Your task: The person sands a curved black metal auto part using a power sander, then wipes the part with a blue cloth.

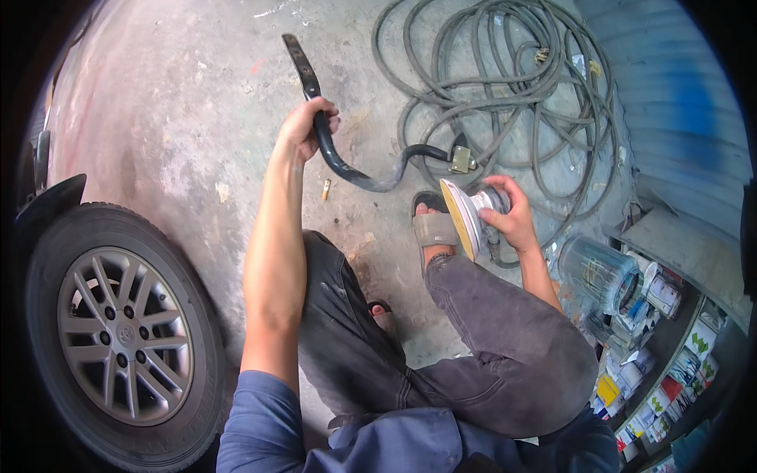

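The left hand [303,126] has its fingers clamped around a curved black metal bracket [347,162], held above the grey concrete floor [181,118]. Just right of the bracket, the right hand [516,217] grips a round silver sander with a yellow pad [467,214], fingers wrapped tight.

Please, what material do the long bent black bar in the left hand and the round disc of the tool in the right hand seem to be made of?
The long bent black bar, gripped by the left hand, looks like metal painted glossy black: it keeps stiff curves and shows highlights, though rigid plastic is possible. The round yellow-tan disc on the sander in the right hand looks matte, probably abrasive paper on a pad.
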The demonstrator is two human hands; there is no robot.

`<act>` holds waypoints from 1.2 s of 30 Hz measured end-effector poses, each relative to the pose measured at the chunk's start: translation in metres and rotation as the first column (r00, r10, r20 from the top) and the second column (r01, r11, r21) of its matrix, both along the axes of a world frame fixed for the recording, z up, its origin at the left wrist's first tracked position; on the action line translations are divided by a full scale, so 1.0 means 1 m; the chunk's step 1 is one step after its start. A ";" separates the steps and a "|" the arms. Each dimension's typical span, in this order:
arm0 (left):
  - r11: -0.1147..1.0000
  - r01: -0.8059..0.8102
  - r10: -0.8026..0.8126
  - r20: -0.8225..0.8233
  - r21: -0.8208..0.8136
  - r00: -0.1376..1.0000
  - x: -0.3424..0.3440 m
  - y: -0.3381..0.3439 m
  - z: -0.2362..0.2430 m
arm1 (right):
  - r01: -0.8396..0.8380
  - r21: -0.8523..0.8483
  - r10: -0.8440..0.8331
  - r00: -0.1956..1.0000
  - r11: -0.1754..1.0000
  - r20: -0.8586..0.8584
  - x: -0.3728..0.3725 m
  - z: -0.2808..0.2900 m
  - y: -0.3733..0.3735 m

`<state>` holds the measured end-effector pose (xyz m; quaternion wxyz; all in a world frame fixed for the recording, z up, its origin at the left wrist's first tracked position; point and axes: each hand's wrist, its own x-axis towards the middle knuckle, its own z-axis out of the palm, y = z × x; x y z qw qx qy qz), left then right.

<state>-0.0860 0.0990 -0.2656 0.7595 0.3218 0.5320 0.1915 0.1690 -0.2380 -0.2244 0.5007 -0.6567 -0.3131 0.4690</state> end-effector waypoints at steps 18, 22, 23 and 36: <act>0.891 0.140 -0.179 0.052 0.432 0.982 0.002 -0.074 0.091 | -0.193 -0.171 0.253 0.838 0.966 0.483 -0.012 0.013 0.012; 0.801 0.292 -0.449 0.202 0.522 0.870 -0.002 -0.083 0.106 | -0.192 -0.198 0.275 0.689 0.961 0.671 -0.024 0.033 0.051; 0.785 0.299 -0.442 0.153 0.542 0.884 0.007 -0.089 0.112 | -0.205 -0.213 0.295 0.680 0.955 0.671 -0.024 0.035 0.059; 0.723 0.474 -0.502 -0.088 0.503 0.860 0.044 -0.091 0.166 | -0.499 -0.574 0.582 -0.161 0.649 0.797 -0.050 0.067 0.153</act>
